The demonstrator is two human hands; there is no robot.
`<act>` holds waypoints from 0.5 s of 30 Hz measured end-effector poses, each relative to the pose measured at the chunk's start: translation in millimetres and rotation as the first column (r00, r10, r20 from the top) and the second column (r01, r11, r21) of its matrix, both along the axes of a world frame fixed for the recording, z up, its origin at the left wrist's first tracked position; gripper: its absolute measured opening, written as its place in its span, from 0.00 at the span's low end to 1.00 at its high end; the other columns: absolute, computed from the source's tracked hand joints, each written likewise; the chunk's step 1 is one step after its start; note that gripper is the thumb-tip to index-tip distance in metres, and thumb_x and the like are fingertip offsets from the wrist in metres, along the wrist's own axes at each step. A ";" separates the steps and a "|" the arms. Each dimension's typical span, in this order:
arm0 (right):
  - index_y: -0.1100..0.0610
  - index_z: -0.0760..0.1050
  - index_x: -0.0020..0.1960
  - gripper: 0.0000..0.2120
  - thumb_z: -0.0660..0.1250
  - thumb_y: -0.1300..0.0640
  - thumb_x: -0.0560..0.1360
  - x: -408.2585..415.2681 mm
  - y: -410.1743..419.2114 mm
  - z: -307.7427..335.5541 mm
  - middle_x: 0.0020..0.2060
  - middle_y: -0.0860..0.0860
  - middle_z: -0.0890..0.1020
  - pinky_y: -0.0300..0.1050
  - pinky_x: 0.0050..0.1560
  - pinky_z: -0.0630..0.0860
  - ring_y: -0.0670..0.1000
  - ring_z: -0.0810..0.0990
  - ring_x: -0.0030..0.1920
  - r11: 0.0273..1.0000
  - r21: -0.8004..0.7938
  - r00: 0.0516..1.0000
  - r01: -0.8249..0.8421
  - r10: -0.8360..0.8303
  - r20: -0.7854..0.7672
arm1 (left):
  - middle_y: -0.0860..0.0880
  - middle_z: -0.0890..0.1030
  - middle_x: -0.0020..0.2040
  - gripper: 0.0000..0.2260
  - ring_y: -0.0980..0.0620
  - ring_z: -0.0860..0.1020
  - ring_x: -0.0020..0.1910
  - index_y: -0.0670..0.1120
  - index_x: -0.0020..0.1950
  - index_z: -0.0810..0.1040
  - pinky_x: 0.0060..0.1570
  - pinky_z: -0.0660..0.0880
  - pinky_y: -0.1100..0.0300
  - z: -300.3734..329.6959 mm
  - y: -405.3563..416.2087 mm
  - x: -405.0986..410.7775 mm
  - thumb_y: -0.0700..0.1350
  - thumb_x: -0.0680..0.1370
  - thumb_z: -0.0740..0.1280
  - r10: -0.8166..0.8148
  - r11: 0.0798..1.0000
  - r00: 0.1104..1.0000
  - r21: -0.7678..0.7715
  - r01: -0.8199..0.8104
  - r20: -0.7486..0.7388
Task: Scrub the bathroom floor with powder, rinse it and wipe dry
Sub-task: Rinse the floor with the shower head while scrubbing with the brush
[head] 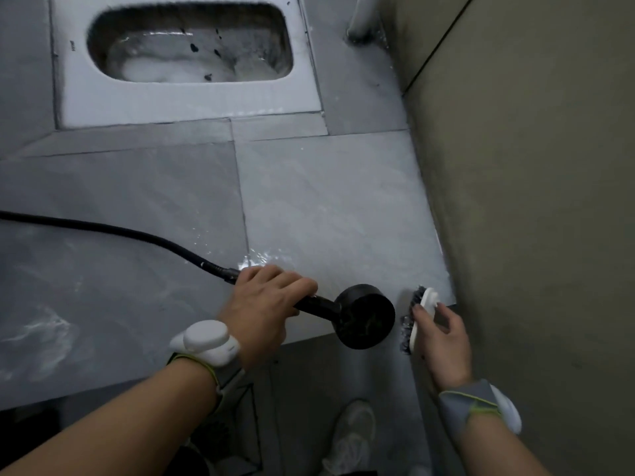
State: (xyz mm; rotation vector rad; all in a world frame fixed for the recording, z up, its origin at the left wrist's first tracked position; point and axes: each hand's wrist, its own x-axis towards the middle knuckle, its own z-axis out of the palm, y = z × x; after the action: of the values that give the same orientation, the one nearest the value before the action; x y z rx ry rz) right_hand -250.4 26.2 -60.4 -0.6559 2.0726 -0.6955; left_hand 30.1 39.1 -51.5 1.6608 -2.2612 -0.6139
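Our shoe [354, 438] stands on the lower step, below the raised floor [326, 207]. Left hand [264, 304] is wrapped round the handle of the black shower head [366, 321], whose hose [103, 228] trails off to the left across the floor. Right hand [441, 341] holds the scrub brush [417, 321] with fingers loosely curled over its white back, bristles turned toward the shower head, just beside it and close to the wall [532, 201]. Floor looks wet, with pale milky streaks, so we judge scrubbing largely done and rinsing under way. Squat toilet [189, 46], at the far end of the floor, holds foamy water. Left to do, as far as we can tell: finish rinsing, then wipe dry. No cloth in view.
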 end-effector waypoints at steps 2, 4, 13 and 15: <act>0.58 0.71 0.67 0.23 0.72 0.57 0.74 -19.7 -4.1 -4.2 0.45 0.54 0.78 0.39 0.40 0.72 0.42 0.76 0.39 0.999 -0.032 1.000 0.013 -0.012 0.025 | 0.59 0.79 0.49 0.22 0.51 0.75 0.48 0.58 0.52 0.71 0.51 0.65 0.55 -5.6 -5.6 -28.9 0.41 0.66 0.75 -0.028 1.000 1.000 0.015 0.028 0.009; 0.57 0.72 0.66 0.22 0.72 0.57 0.74 -37.5 -8.6 -5.1 0.46 0.53 0.78 0.36 0.41 0.71 0.39 0.75 0.40 0.996 -0.058 0.998 -0.063 0.063 -0.001 | 0.59 0.79 0.49 0.21 0.51 0.75 0.48 0.58 0.52 0.71 0.50 0.64 0.56 -12.6 -14.7 -54.6 0.41 0.66 0.75 -0.060 0.998 0.997 0.008 0.059 0.046; 0.52 0.72 0.64 0.19 0.71 0.55 0.75 -84.8 -35.5 -9.9 0.50 0.47 0.79 0.38 0.46 0.72 0.43 0.78 0.47 0.988 -0.085 0.983 -0.128 0.138 0.124 | 0.56 0.77 0.48 0.14 0.49 0.70 0.48 0.55 0.54 0.72 0.44 0.56 0.56 -1.2 -86.0 -128.6 0.40 0.74 0.68 0.275 0.961 0.961 0.049 -0.273 -0.031; 0.52 0.71 0.65 0.20 0.70 0.53 0.75 -82.7 -36.2 -10.4 0.53 0.48 0.79 0.42 0.50 0.71 0.47 0.78 0.52 0.989 -0.075 0.980 -0.127 0.137 0.147 | 0.57 0.77 0.49 0.14 0.50 0.70 0.49 0.55 0.54 0.71 0.44 0.56 0.56 0.5 -87.1 -136.9 0.41 0.74 0.69 0.244 0.969 0.969 0.061 -0.241 -0.046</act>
State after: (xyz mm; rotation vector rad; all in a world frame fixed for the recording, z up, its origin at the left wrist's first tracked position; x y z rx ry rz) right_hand -333.1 -10.0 -70.8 -0.7473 1.8558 -0.7168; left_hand -106.8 -48.0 -51.0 1.8869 -1.9791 -0.6563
